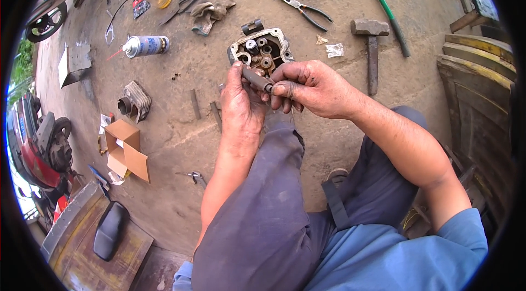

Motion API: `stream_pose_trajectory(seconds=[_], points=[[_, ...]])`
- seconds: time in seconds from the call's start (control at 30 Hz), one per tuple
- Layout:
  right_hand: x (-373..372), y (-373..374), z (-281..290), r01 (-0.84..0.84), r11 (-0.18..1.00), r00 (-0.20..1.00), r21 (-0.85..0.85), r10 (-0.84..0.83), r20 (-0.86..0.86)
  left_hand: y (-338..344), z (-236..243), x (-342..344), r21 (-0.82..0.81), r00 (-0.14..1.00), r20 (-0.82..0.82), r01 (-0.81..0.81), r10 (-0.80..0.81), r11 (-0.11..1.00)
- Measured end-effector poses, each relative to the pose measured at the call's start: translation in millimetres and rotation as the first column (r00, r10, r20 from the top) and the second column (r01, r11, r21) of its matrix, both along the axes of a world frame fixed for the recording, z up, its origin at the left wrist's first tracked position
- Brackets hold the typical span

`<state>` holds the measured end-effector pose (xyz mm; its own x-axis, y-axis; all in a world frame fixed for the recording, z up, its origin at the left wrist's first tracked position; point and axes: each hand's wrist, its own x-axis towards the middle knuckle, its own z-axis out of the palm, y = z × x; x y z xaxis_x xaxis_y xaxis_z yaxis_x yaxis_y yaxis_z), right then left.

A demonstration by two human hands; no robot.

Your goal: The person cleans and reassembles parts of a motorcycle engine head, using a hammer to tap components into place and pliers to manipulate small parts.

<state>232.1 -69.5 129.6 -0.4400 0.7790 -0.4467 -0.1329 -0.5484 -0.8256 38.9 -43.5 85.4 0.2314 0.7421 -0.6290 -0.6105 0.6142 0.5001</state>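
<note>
My left hand (241,102) grips a short dark metal cylinder (255,78) with thumb along its upper end. My right hand (298,85) pinches the cylinder's lower right end, where a small ring or bore shows; whether a separate small part is in those fingers I cannot tell. Just beyond both hands an open metal engine part (260,50), with round bosses inside, lies on the concrete, a small dark fitting (252,27) at its far edge. Two short metal rods (195,104) lie left of my left hand, partly near my knee.
Around lie a spray can (148,46), pliers (301,10), sledgehammer (371,58), green hammer (389,14), scissors (186,3), gloves (208,17), finned metal part (139,102) and cardboard box (131,165). A motorbike (38,148) stands left; worn panels (471,99) lean at right.
</note>
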Motion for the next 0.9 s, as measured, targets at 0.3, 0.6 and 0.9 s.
stream_pose_trajectory(seconds=[0.3,0.6,0.9], points=[[3,-3,-1,-0.003,1.0,0.999,0.027,0.004,-0.039,-2,0,2,0.028,0.998,-0.025,0.049,-0.049,0.998],[-18,-26,-16,-0.039,0.909,0.951,0.414,-0.093,0.294,-4,4,18,0.12,0.973,-0.205,-0.081,0.104,0.989],[96,12,-30,-0.499,0.813,0.431,0.3,-0.068,0.9,49,-13,1,0.221,0.979,-0.129,-0.126,0.157,0.967]])
